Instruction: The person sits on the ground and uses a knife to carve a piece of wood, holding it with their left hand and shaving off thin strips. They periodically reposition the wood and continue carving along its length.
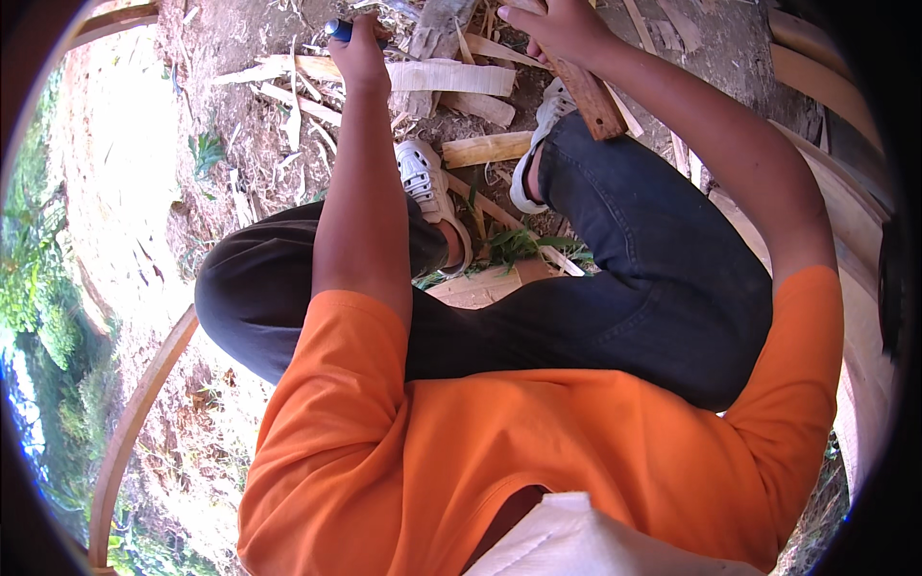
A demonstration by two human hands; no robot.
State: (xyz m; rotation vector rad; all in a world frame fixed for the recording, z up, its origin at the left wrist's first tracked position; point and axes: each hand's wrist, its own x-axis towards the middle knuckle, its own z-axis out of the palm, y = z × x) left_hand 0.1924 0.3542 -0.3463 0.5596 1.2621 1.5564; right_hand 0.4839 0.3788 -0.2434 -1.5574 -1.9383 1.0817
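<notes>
At the top of the head view, my left hand (359,53) is closed around a tool with a dark blue, rounded handle (338,31). The tool's working end is hidden or too unclear to make out. Over to the right, my right hand (569,38) is wrapped round a flat brown wooden bar (594,104) with a small hole near its lower end. That bar slants down towards my right knee, and its upper part runs towards the picture's top edge. A pale strip of wood (451,77) lies on the ground between both hands.
Wood shavings and offcuts litter the ground around my white clogs (423,182). A short wood block (485,149) lies between my feet. Curved planks (831,86) stand at the far right, and a thin bent wooden strip (134,437) arches at the left. Green plants grow beyond it.
</notes>
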